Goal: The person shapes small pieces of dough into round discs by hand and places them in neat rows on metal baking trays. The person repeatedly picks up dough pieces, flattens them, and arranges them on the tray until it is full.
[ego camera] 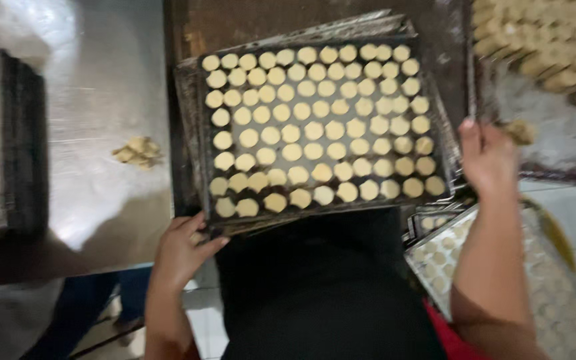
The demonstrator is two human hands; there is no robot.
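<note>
Two hands held a dark tray [195, 100] of pale round dough pieces [315, 127], which lay on a stack of trays. The left hand [181, 250] closed on the tray's near left corner; the right hand [487, 157] curled its grip around the far right edge. A small dough heap [138, 152] sat on the steel desk [101, 80] to the left, near another tray stack [8, 140]

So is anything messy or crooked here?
Yes. A small clump of dough scraps lies loose on the steel table, apart from any tray. The dark tray of round cookies sits tilted on a stack of trays, its near edge over the table's edge, the left hand at its corner.
</note>
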